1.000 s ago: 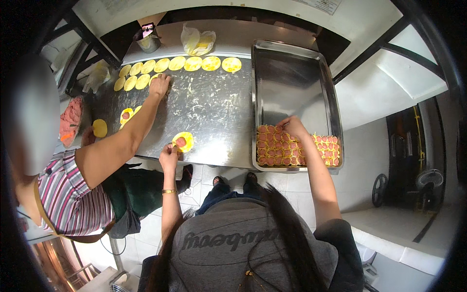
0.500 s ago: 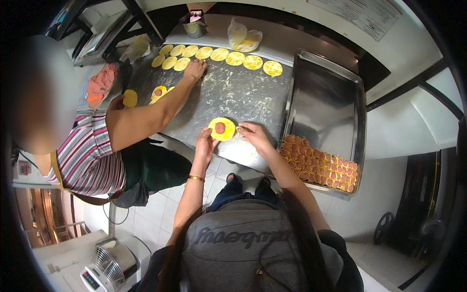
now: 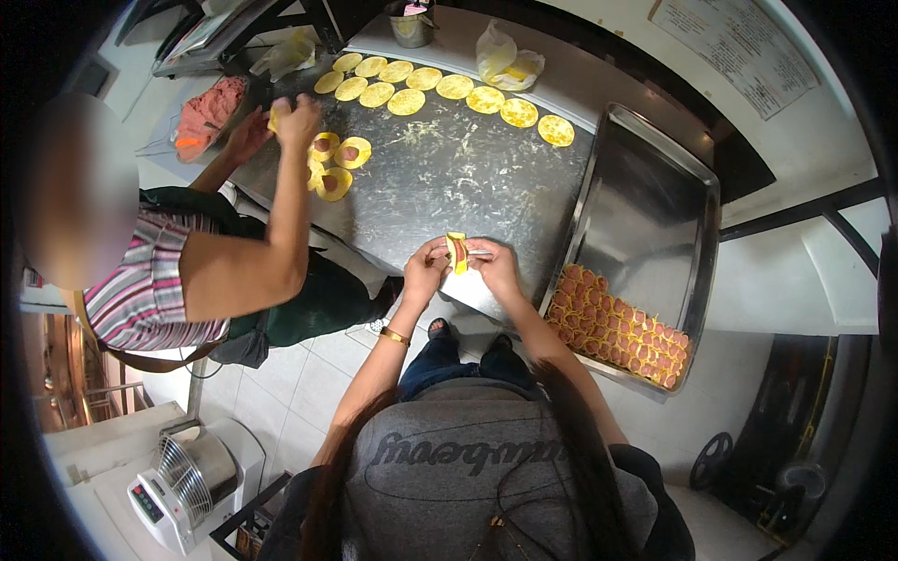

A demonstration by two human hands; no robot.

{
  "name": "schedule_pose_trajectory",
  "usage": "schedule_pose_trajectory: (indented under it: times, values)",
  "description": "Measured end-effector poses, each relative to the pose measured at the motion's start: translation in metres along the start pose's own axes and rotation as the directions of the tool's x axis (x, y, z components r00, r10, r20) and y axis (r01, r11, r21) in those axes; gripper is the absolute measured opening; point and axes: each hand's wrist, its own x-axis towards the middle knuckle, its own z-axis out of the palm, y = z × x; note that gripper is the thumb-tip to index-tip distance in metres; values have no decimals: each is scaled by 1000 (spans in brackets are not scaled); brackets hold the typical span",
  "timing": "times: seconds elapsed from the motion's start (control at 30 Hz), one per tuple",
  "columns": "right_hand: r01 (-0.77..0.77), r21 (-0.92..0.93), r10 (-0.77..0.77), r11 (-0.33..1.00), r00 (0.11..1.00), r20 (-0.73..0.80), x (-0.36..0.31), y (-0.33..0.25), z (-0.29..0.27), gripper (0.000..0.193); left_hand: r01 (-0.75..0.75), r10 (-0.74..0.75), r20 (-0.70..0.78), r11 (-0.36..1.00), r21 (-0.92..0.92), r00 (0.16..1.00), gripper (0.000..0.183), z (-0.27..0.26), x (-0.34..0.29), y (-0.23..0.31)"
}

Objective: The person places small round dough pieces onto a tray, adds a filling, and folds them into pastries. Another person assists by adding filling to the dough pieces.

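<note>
Above the near edge of the table, a round yellow dumpling wrapper (image 3: 456,252) with pinkish meat filling stands folded up around its filling. My left hand (image 3: 425,271) is closed on its left side, the fingertips pressing the wrapper. My right hand (image 3: 498,271) pinches it from the right. Something small and pale shows between the right fingers, too blurred to name. To the left lie several filled wrappers (image 3: 352,152), flat and open. Plain yellow wrappers (image 3: 456,87) are laid in rows along the table's far edge.
At right, a large metal tray (image 3: 569,217) holds rows of formed dumplings (image 3: 617,323) at its near end. A co-worker's hand (image 3: 297,120) holds a wrapper beside a mound of pink meat (image 3: 210,114). A plastic bag (image 3: 508,61) and metal pail (image 3: 412,30) stand at the back.
The wrapper in my hands has gone from flat to folded around the meat, and my right hand has closed in on it. The co-worker's arm has drawn back from the wrapper rows toward the meat.
</note>
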Motion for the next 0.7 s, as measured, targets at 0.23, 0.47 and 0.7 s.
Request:
schedule_pose_trajectory:
  times: [0.23,0.47,0.7]
  values:
    - [-148,185,140,971,988,60,-2,-23,-9,27,27,-18,50,983,-184,999,16,-3,-5,8]
    - [-76,410,29,909,992,120,-18,-45,-9,26,-15,32,34,911,-413,999,8,-1,-16,12]
    - [-74,125,53,989,985,163,-11,-35,-30,29,1,52,138,933,-359,989,19,-6,-28,21]
